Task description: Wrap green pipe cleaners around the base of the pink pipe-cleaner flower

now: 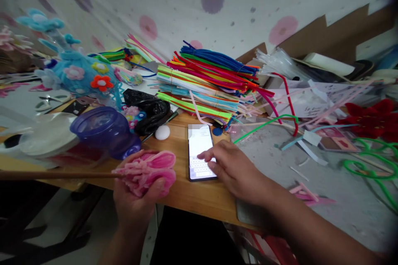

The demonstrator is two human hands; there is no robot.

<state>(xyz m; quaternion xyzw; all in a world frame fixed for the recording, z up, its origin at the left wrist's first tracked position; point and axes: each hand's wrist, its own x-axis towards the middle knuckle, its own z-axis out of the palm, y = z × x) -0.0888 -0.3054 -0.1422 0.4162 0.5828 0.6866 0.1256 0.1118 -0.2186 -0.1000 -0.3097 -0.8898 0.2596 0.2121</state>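
My left hand [132, 203] is closed round a pink pipe-cleaner flower [149, 172] on a thin wooden stick [56, 175] that runs off to the left. My right hand [231, 169] rests over a lit smartphone [199, 149] lying flat on the wooden table [192, 194]. Its fingers are spread and a fingertip touches the on-screen keyboard. The hand holds nothing.
A large stack of coloured pipe cleaners [205, 80] lies behind the phone. A purple plastic jar [104, 130] lies on its side at left, by a blue plush craft [77, 72], a black bag [149, 109] and a white egg-shaped piece [162, 132]. Red flower [376, 120] and green loops [370, 165] at right.
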